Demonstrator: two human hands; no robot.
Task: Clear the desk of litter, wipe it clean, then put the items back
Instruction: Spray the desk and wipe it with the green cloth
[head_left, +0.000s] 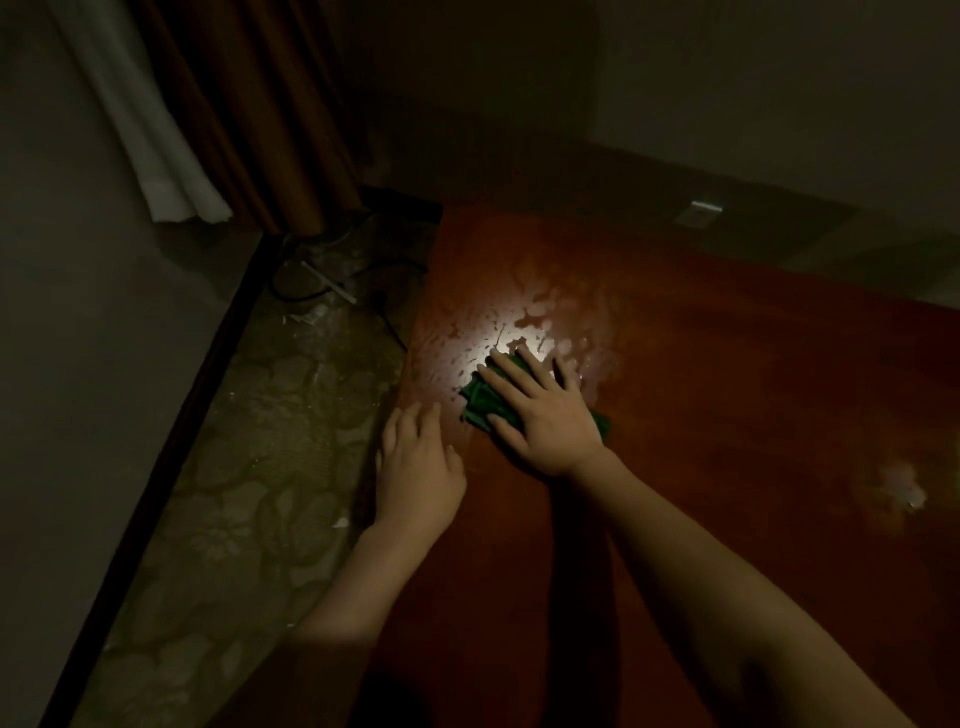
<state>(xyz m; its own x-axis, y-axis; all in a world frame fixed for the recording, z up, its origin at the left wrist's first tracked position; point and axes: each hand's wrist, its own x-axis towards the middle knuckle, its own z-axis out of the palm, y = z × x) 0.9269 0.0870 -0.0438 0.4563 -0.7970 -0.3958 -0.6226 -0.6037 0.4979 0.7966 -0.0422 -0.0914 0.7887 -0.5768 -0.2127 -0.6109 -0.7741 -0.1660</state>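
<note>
A reddish-brown wooden desk (701, 364) fills the right half of the head view, its top wet with droplets and smears under a bright glare. A folded green cloth (480, 400) lies on the desk near its left edge. My right hand (540, 415) presses flat on the cloth with straight, spread fingers. My left hand (415, 467) rests at the desk's left edge, fingers relaxed, holding nothing. A second wet patch (901, 486) shows at the right of the desk.
Left of the desk, patterned carpet (249, 467) carries white scraps (340, 522) and black cables (332, 291). A dark baseboard (171, 452) runs along the wall. Brown curtains (244, 104) and a white sheer (145, 130) hang at top left. A wall socket (698, 213) sits behind the desk.
</note>
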